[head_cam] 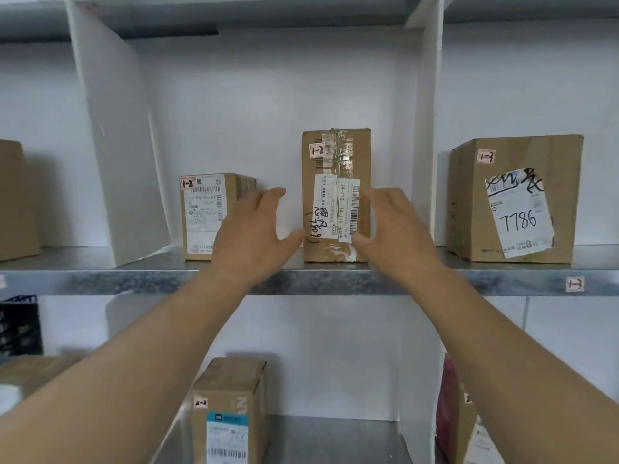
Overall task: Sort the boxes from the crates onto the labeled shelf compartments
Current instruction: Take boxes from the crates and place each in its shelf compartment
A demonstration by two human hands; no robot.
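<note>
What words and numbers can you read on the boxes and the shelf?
"1-2": sticker on the tall box.
"J4-J10": same box's white label.
"1-2": sticker on the short box.
"1-3": sticker on the right box.
"7786": handwritten on its label.
"1-3": sticker on the shelf edge.
"2-2": sticker on the lower box.
Barcodes and fine print: too small to read.

Left forearm (134, 356) & right forearm (502, 346) are seen bare, frame edge to wrist. The bare left grip (249, 236) & bare right grip (393, 229) are likewise shown uncovered; fingertips (278, 192) are rendered slightly blurred, w/ thumbs visible on both.
</note>
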